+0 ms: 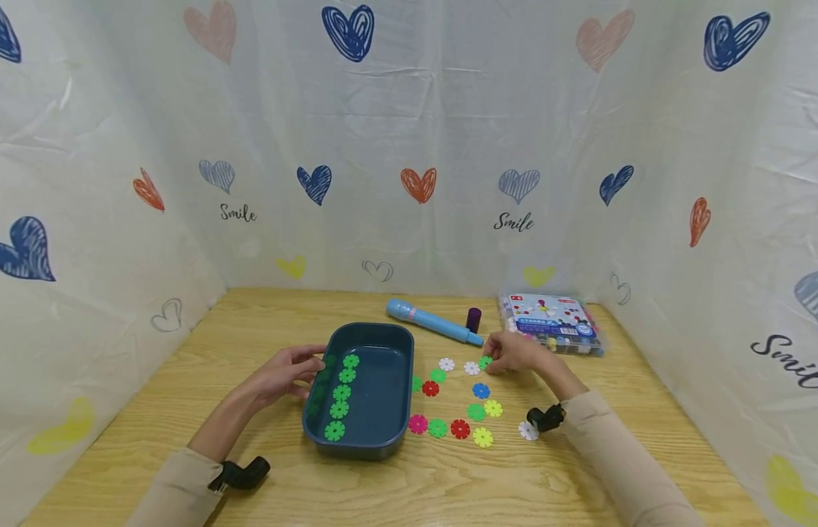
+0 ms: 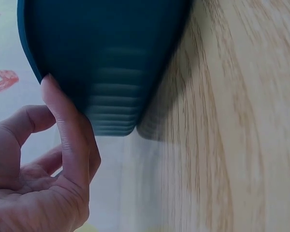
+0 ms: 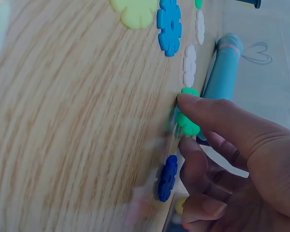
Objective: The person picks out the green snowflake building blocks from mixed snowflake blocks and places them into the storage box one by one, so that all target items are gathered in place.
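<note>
beside the blue pen [image 1: 433,322], the right hand [image 1: 514,353] pinches a green disc [image 3: 187,121] (lying flat, no long axis).

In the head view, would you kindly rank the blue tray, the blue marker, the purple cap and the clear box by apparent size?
Largest to smallest:
1. blue tray
2. clear box
3. blue marker, long but thin, so unsure against the box
4. purple cap
</note>
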Demonstrator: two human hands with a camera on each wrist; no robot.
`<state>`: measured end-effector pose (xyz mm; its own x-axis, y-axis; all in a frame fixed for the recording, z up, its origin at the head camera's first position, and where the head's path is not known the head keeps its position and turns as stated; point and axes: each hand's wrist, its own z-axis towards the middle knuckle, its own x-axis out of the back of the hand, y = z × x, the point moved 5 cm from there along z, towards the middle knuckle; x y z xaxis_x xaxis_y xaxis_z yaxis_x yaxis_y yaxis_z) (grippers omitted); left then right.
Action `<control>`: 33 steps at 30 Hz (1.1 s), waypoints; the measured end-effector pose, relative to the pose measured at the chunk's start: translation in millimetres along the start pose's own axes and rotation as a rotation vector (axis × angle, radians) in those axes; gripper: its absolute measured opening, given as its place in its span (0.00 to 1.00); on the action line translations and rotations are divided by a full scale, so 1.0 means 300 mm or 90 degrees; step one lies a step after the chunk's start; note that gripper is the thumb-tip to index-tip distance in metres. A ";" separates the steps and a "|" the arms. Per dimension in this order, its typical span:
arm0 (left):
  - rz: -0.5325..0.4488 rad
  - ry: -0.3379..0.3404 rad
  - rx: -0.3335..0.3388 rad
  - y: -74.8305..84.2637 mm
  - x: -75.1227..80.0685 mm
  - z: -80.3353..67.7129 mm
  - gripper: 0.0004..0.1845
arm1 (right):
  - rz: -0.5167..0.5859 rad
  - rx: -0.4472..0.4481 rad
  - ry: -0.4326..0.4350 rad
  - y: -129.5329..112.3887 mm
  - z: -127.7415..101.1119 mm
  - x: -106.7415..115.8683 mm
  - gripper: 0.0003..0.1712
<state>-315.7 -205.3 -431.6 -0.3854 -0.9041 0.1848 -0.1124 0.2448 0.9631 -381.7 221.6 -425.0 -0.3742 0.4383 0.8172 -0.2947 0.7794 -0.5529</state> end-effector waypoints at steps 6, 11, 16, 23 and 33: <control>0.003 0.004 0.001 0.001 -0.001 -0.004 0.33 | -0.025 0.003 0.005 -0.009 -0.005 -0.007 0.16; 0.006 -0.001 -0.003 0.000 -0.001 -0.002 0.33 | -0.058 0.016 0.009 -0.020 -0.010 -0.002 0.15; 0.005 -0.006 -0.007 0.001 -0.001 -0.001 0.33 | -0.068 0.047 0.001 -0.031 -0.014 0.000 0.12; 0.008 0.006 -0.001 0.000 0.000 -0.003 0.33 | -0.080 0.107 0.007 -0.057 -0.018 0.019 0.06; 0.008 0.011 0.007 0.002 -0.001 -0.004 0.33 | -0.099 0.183 0.018 -0.124 -0.028 0.054 0.06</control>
<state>-314.7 -205.4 -430.8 -0.3709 -0.9068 0.2004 -0.1182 0.2601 0.9583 -369.5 203.4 -390.0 -0.2823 0.3389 0.8975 -0.5837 0.6817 -0.4410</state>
